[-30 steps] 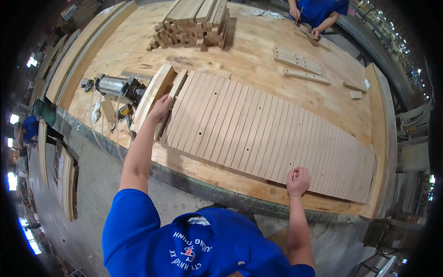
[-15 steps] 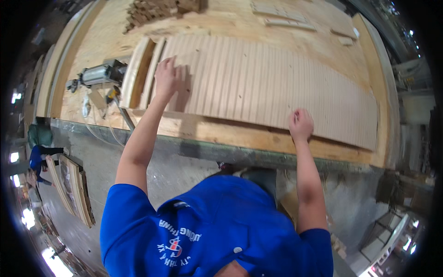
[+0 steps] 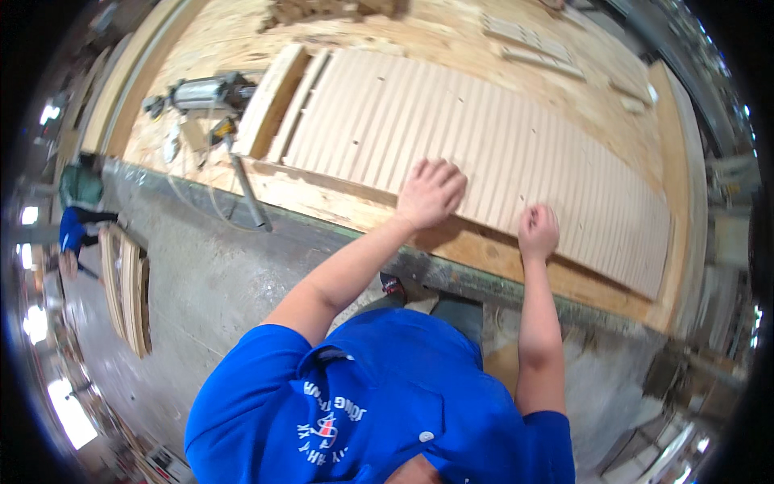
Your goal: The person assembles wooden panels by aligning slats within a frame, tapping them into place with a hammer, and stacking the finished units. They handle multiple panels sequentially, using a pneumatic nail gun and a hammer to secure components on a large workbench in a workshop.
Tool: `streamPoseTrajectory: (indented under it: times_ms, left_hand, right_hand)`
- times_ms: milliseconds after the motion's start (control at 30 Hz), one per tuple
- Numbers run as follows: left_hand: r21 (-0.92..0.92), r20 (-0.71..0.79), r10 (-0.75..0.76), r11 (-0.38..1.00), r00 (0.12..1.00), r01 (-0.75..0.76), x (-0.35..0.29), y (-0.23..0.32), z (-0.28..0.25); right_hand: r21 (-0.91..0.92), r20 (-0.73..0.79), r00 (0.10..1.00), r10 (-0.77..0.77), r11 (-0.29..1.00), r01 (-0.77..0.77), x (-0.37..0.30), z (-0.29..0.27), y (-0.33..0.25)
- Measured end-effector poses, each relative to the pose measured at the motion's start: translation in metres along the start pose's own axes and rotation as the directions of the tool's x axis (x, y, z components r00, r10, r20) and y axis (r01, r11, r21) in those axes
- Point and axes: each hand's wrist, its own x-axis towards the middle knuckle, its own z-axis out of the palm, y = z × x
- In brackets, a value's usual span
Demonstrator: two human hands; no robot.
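A long panel of pale, narrow wooden strips [image 3: 476,145] lies across the workbench, with a few small dark spots on its face. Over its near edge, around the middle, is my left hand [image 3: 433,194], fingers slightly bent and a little apart, holding nothing that I can see. Farther right along that edge is my right hand [image 3: 538,232], its fingers curled closed. Whatever it may hold is too small to make out. At the panel's left end, a narrow strip [image 3: 304,109] stands slightly apart, beside a thicker wooden block [image 3: 272,105].
Left of the block sits a metal air cylinder [image 3: 201,93] with thin hoses. Wooden rails [image 3: 673,177] border the bench. Cut wood pieces [image 3: 322,10] and loose slats [image 3: 532,44] lie at the back. Another person [image 3: 72,234] is far left, by stacked boards [image 3: 125,282].
My left hand has moved right and nearer, from the panel's left end to the middle of its near edge. The right hand stays closed near the same spot. The view has turned somewhat.
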Motion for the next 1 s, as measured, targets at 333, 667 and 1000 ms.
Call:
streamPoseTrajectory:
  times_ms: [333,667,1000]
  left_hand:
    - [-0.125,-0.055,-0.032,0.992,0.998,0.025,-0.002,-0.004,-0.015]
    - [-0.141,-0.052,-0.041,0.989,0.998,0.033,-0.002,-0.002,-0.016]
    - [-0.164,-0.076,-0.046,0.986,0.996,0.033,-0.003,0.0,-0.015]
  right_hand:
    - [0.083,0.055,0.998,-0.021,0.996,0.016,0.004,-0.004,-0.005]
    - [0.131,0.119,0.992,0.052,0.989,-0.067,0.004,-0.006,-0.002]
    - [-0.002,0.085,0.96,0.268,0.963,-0.269,0.011,0.004,-0.01]
